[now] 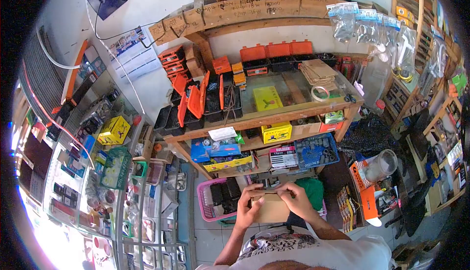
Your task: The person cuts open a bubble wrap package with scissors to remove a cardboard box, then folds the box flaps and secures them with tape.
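Observation:
A small brown cardboard piece (272, 209), box-like in shape, is held in front of the white shirt. My left hand (249, 205) grips its left side, thumb on the near face and fingers at the top edge. On its right side, my right hand (295, 200) has its fingers bent over the upper corner. Both hands meet near the top edge, where a thin dark strip shows. Just left of my left hand is a pink basket (207, 209) with black items inside. A green bag (311, 191) lies behind my right hand.
A wooden glass-topped workbench (235, 122) stands ahead, bearing black bins with orange lids (198, 98), stacked cardboard pieces (318, 73) and a tape roll (320, 93). Below are a blue tray (317, 150) and boxes. Glass shelving is at left; an orange box (369, 202) is at right.

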The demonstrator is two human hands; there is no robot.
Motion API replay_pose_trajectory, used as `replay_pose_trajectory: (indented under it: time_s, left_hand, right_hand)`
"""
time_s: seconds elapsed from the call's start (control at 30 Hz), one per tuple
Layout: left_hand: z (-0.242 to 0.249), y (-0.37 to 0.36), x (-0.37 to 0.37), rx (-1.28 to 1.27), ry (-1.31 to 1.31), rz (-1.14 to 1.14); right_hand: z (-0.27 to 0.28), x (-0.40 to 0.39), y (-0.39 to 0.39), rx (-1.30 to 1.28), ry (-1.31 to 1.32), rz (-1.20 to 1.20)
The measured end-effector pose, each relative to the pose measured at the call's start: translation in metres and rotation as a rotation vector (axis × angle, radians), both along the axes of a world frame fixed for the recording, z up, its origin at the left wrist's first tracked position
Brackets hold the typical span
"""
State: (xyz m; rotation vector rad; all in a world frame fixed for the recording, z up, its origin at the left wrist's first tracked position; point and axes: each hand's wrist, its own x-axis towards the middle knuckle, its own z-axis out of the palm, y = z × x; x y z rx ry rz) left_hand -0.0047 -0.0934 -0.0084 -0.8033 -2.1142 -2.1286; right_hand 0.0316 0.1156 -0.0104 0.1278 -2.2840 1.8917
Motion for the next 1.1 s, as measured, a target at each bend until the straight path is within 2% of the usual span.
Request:
replay_pose_trajectory:
  time_s: [0.1,0.27,0.3,0.4,0.5,0.57,0.83,1.1]
  left_hand:
    - [-0.008,-0.001,0.005,0.024,-0.108,-0.043]
    - [-0.033,0.000,0.011,0.117,-0.327,-0.198]
    - [-0.027,0.001,0.015,0.143,-0.350,-0.196]
    - [-0.033,0.000,0.022,0.164,-0.436,-0.200]
    - [-0.030,-0.002,0.030,0.184,-0.584,-0.142]
    - [-0.036,-0.003,0.030,0.231,-0.604,-0.128]
    - [-0.044,-0.007,0.033,0.234,-0.567,-0.134]
    - [-0.043,-0.008,0.042,0.137,-0.485,-0.297]
  right_hand:
    - [-0.004,0.004,0.006,-0.034,0.001,0.090]
    - [-0.005,0.010,0.030,0.020,-0.165,0.307]
    - [-0.004,0.009,0.031,0.034,-0.179,0.350]
    - [0.008,0.016,0.031,-0.135,-0.420,0.378]
    - [0.004,0.018,0.027,-0.164,-0.406,0.370]
    - [-0.018,0.014,0.023,-0.256,-0.405,0.358]
    - [-0.019,0.014,0.014,-0.435,-0.455,0.366]
    - [-0.042,0.017,0.015,-0.631,-0.566,0.412]
